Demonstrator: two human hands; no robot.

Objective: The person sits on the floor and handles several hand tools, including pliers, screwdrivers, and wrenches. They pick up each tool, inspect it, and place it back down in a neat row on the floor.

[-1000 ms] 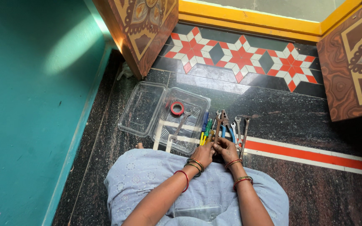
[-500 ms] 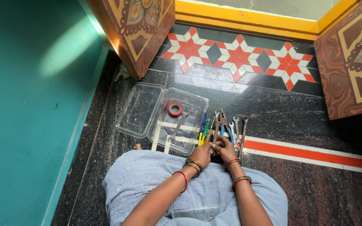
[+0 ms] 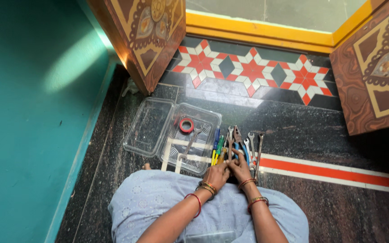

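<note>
My left hand (image 3: 217, 173) and my right hand (image 3: 239, 166) meet at the near ends of a row of tools lying on the dark floor. The right hand's fingers curl around the handles of the pliers (image 3: 237, 136), whose jaws point away from me. My left hand lies with bent fingers on the near ends of the yellow, green and blue screwdrivers (image 3: 217, 145), next to the pliers handle; whether it grips anything is hidden. Right of the pliers lie two spanners (image 3: 251, 144) and a longer tool (image 3: 259, 149).
A clear plastic box (image 3: 203, 118) with its lid (image 3: 147, 128) open stands left of the tools, holding a red tape roll (image 3: 186, 125) and a spanner (image 3: 190, 141). Teal wall on the left, carved brown door leaves (image 3: 147, 36) at both sides, yellow threshold (image 3: 257, 29) beyond.
Both hands stay at the near ends of the tools, fingers shifting slightly on the pliers. The view has tilted a little; the tools and the box lie as before.
</note>
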